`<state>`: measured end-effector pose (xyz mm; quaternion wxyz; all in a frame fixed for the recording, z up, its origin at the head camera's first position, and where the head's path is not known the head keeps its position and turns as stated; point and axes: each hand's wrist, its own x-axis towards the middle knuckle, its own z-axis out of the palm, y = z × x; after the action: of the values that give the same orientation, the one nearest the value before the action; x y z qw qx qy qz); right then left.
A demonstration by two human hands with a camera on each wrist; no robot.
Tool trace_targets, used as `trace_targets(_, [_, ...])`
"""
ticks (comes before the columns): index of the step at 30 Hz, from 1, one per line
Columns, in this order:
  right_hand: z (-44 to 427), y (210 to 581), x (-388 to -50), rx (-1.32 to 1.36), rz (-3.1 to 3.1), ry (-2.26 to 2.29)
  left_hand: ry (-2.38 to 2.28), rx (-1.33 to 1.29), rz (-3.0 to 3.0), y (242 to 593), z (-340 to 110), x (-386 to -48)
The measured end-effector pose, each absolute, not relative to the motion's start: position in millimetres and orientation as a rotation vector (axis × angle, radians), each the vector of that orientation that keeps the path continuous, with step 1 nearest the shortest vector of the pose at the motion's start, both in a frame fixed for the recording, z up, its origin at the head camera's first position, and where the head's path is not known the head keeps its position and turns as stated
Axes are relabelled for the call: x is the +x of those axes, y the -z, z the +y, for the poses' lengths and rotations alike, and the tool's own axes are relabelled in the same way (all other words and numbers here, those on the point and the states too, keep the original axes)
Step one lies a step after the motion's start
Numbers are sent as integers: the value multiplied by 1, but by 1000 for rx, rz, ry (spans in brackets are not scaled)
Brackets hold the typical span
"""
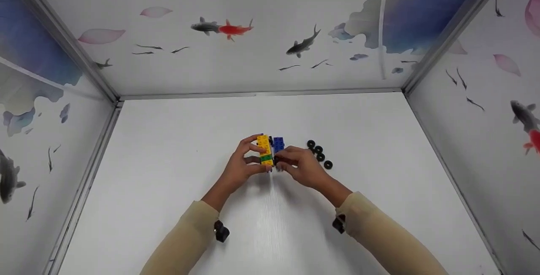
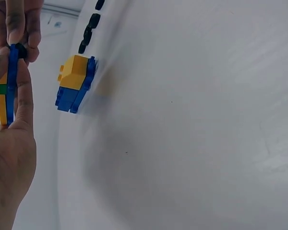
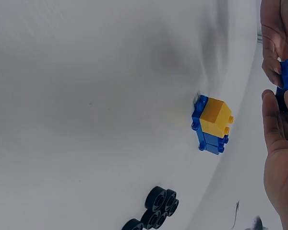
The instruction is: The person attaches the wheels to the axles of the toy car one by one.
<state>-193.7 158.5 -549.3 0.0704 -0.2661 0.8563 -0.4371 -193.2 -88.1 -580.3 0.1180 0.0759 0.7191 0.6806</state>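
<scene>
- Car (image 1: 266,157): yellow studded top, green band, blue base; held studs up, lengthwise 12 to 6 o'clock.
- Wheel (image 2: 22,50): black; pinched at car's 4 o'clock.

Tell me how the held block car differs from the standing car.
The held block car has a green brick; the standing car shows only yellow and blue. The held block car has a black wheel at its base; the standing car shows none. Both carry yellow on a blue base.
</scene>
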Motion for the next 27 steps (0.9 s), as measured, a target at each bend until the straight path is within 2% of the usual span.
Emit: trace_targets(27, [162,550,-195,-765,2559,1250,-1924,244,2188,583,-78,-193])
